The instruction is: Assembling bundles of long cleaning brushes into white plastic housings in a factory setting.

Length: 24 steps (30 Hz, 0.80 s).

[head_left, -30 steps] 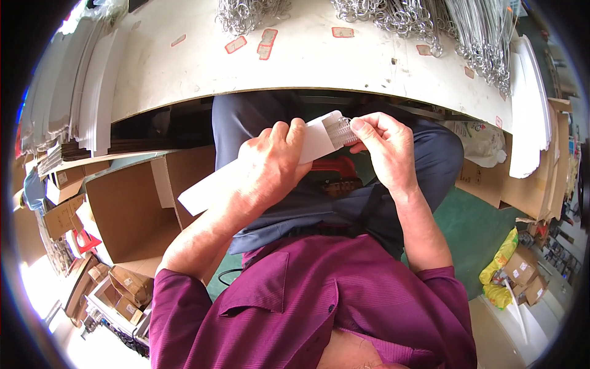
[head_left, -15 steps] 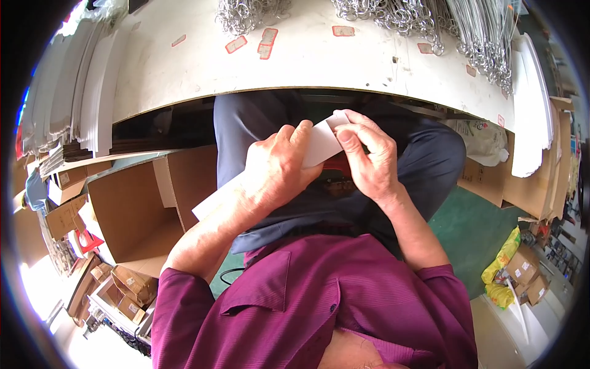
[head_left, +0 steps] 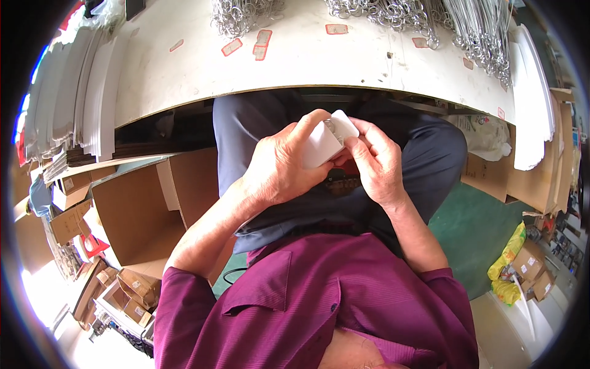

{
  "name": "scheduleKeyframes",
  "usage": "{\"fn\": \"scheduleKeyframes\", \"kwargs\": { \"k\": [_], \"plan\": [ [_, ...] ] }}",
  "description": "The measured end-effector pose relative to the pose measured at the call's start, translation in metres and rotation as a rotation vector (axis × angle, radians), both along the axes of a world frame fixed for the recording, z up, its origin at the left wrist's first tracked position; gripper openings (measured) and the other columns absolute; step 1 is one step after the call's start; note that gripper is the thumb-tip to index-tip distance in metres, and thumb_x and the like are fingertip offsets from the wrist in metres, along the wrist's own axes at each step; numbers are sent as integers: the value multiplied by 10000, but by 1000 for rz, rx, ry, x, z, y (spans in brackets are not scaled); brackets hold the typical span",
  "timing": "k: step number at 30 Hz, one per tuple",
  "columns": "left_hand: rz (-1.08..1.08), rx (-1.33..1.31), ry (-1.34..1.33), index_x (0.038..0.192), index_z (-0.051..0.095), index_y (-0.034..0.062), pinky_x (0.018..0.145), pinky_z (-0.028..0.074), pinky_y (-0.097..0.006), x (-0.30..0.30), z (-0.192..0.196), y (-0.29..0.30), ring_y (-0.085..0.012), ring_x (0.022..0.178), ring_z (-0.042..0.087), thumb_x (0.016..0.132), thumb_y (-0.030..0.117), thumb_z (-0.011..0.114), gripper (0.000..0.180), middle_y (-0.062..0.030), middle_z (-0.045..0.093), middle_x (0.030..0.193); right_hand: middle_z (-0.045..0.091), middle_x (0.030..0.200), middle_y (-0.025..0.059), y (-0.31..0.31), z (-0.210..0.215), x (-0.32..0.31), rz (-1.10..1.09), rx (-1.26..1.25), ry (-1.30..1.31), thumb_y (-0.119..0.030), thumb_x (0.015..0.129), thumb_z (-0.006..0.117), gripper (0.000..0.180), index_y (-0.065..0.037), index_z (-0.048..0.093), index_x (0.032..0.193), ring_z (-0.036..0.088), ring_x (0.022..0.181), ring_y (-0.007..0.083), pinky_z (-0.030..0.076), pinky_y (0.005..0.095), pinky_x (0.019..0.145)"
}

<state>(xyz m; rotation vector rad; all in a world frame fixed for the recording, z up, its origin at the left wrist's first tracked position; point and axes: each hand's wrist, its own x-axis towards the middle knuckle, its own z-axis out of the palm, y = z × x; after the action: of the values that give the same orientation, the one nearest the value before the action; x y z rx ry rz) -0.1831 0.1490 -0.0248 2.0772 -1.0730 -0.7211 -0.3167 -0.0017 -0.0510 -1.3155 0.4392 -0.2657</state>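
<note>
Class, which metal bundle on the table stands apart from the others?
The leftmost bundle: bare table separates it from the others, which crowd together toward the right.

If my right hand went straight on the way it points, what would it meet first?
Most likely the white box: its flap is right at your right hand, though depth is unclear.

Purple shirt (head_left: pixel 381 301), flap pocket (head_left: pixel 261 286), navy trousers (head_left: pixel 433 154)
</note>
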Motion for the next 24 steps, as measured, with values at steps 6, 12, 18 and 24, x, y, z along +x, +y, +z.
{"fn": "scheduleKeyframes", "kwargs": {
  "k": [6,12,18,24],
  "plan": [
    [-22,-1,-69,1341,508,126,837,606,-424,-8,-15,2,-373,1023,720,763,154,849,672,-174,698,1150,723,813,152,4,-15,0,-16,-608,-3,-57,1013,606,197,47,659,1172,733,688,209,580,304,649],
    [30,-46,-103,1344,450,110,774,615,-445,-13,-17,2,-395,944,733,795,180,835,675,-204,711,1060,725,878,210,7,-6,5,-3,-852,-144,-97,985,635,217,71,684,1113,724,764,359,581,405,656],
    [21,-46,-239,1301,439,34,693,609,-447,-19,-19,3,-387,870,729,775,107,784,633,-203,688,1036,714,789,51,10,-2,8,-48,-45,119,-152,1010,675,217,50,754,1014,620,649,69,552,242,598],
    [21,22,-234,1281,507,14,744,617,-450,-20,-19,2,-386,908,731,775,162,810,608,-207,704,1048,735,845,63,17,-15,17,-96,68,128,-80,943,755,127,11,671,970,672,751,64,560,230,675]
  ]
}}
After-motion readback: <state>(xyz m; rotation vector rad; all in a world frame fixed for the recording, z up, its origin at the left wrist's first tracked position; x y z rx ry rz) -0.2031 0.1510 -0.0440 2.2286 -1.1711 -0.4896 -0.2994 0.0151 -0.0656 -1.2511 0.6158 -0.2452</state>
